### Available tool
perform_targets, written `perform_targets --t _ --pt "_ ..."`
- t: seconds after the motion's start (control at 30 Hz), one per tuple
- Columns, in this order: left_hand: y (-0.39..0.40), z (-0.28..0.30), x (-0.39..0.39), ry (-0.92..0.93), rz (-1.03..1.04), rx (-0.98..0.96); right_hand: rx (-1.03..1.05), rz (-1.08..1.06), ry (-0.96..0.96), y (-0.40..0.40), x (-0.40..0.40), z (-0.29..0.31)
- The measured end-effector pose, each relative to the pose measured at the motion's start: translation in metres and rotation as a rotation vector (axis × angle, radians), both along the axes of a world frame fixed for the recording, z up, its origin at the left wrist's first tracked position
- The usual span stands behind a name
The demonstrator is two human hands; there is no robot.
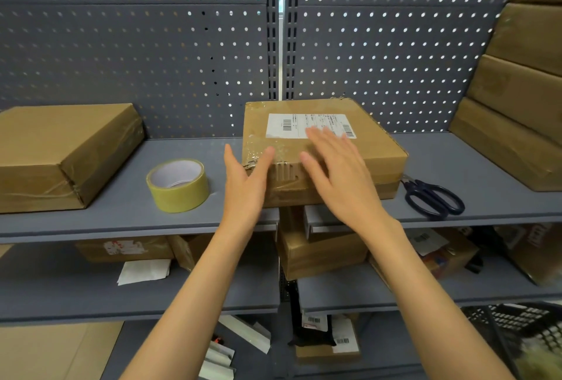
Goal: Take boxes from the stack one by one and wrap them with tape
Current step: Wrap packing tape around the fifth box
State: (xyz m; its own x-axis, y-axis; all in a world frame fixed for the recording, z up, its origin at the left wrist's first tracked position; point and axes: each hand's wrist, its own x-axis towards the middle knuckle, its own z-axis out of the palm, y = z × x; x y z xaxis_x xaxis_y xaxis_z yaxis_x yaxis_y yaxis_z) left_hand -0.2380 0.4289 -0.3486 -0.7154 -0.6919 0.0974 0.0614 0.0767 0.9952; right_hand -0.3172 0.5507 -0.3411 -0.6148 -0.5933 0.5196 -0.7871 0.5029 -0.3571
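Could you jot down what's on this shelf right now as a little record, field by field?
box in front: labelled box, taped, on the top shelf
left hand: open, at the box's near left corner
right hand: open, flat over the box top
tape roll: left of the box
scissors: right of the box
other boxes: one far left, a stack on the right

We note a brown cardboard box (322,151) bearing a white label (307,125) printed with black barcodes, and glossy clear tape over its near edge. The tape roll (178,185) is yellowish with a white core. The scissors (433,197) are dark navy. The shelf (121,197) is grey; the grey back panel (137,45) shows a regular dot pattern.
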Motion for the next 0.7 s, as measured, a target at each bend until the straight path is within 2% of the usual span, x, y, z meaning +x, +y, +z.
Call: perform_targets --t 0.13,0.2,0.3,0.37,0.53,0.7 --pt "-0.006 -0.003 -0.012 -0.010 0.018 0.153 -0.259 -0.324 -0.010 0.022 -0.021 -0.004" --pt "-0.010 -0.007 -0.015 -0.006 0.031 0.211 -0.375 -0.406 -0.179 0.036 -0.029 -0.003" --pt "-0.011 -0.010 -0.019 -0.003 0.033 0.265 -0.517 -0.393 -0.548 0.049 -0.036 -0.001" --pt "-0.010 -0.011 -0.022 0.008 0.042 0.269 -0.574 -0.371 -0.694 0.051 -0.037 -0.002" --pt "-0.013 -0.013 -0.026 0.041 0.063 0.241 -0.775 -0.360 -0.945 0.053 -0.042 -0.001" --pt "-0.008 -0.014 -0.024 0.125 0.094 0.220 -0.801 -0.309 -1.085 0.059 -0.043 0.002"
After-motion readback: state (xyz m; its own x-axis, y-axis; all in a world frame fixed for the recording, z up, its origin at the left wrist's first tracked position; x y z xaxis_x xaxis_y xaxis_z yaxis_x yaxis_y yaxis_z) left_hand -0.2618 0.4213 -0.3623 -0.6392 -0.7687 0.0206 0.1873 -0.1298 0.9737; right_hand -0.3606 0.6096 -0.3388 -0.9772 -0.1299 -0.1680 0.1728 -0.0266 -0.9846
